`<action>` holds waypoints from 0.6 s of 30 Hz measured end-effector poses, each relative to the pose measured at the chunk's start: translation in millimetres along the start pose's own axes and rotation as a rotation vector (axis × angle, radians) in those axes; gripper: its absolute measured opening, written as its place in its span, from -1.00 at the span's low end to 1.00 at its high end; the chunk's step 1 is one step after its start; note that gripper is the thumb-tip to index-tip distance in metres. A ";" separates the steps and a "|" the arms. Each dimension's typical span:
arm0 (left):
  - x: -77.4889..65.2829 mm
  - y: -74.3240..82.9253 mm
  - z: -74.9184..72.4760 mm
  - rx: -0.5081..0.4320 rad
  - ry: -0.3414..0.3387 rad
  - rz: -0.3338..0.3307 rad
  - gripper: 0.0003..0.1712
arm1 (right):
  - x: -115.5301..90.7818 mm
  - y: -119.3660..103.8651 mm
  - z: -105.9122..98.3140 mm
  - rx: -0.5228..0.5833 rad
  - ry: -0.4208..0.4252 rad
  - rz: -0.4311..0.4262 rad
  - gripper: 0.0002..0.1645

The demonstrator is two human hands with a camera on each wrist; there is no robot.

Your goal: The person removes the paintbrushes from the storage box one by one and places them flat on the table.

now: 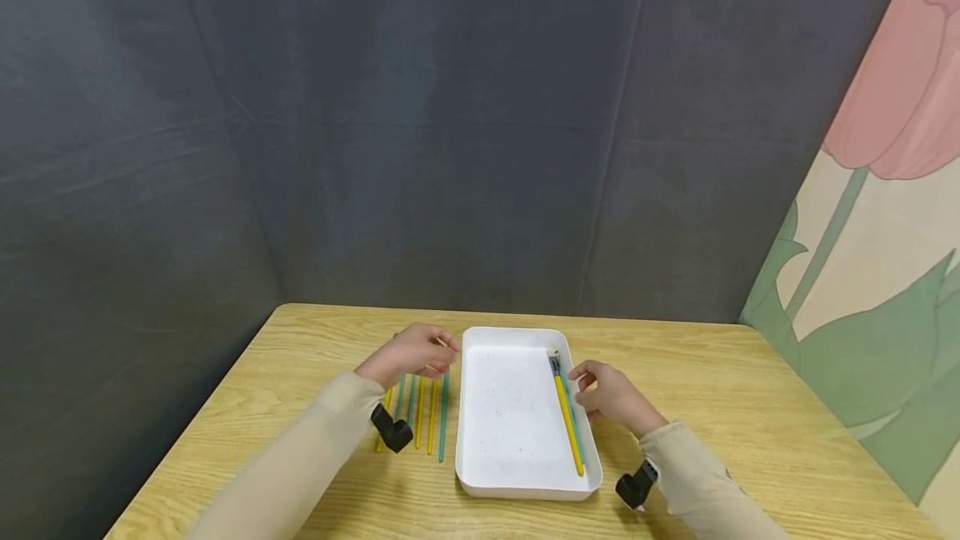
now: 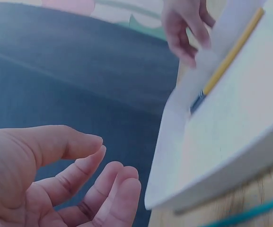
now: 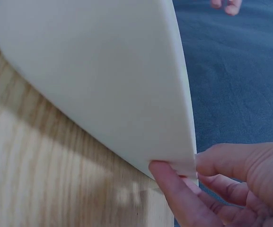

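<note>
A white tray stands on the table, with a yellow paintbrush and a teal paintbrush lying along its right side. My right hand is at the tray's right rim. In the right wrist view its fingers press the outer wall and the thumb meets the rim. My left hand hovers just outside the left rim, fingers loosely bent, holding nothing. Beneath it several yellow and teal handles lie side by side on the table, their far ends partly hidden by the hand.
The wooden table ends at a dark curtain behind and to the left. A painted wall with a tulip is on the right. Each wrist carries a small black camera.
</note>
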State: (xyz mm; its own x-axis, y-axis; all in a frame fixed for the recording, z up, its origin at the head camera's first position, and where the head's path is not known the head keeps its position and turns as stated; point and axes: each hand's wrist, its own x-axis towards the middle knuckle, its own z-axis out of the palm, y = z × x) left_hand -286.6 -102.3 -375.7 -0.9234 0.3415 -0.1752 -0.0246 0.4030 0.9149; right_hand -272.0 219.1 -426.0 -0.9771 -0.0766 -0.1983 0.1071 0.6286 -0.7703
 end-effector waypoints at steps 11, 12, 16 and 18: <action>9.7 36.1 36.2 -0.006 -0.098 0.065 -0.78 | 2.3 2.2 1.3 0.000 0.005 0.014 -0.67; 10.8 39.2 39.3 -0.014 -0.098 0.067 -0.78 | 2.6 2.2 1.4 0.000 0.006 0.014 -0.67; 14.9 52.3 51.0 -0.035 -0.094 0.073 -0.78 | 2.2 0.8 0.7 -0.006 0.000 0.008 -0.67; 18.6 57.0 58.0 -0.043 -0.095 0.075 -0.79 | 1.8 0.6 -0.2 -0.012 -0.003 0.002 -0.67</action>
State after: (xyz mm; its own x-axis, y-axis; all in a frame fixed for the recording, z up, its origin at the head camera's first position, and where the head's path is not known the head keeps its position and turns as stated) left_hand -282.9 -23.7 -348.0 -0.8830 0.4489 -0.1371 0.0253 0.3373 0.9411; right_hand -273.8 219.5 -426.7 -0.9764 -0.0773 -0.2015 0.1069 0.6377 -0.7628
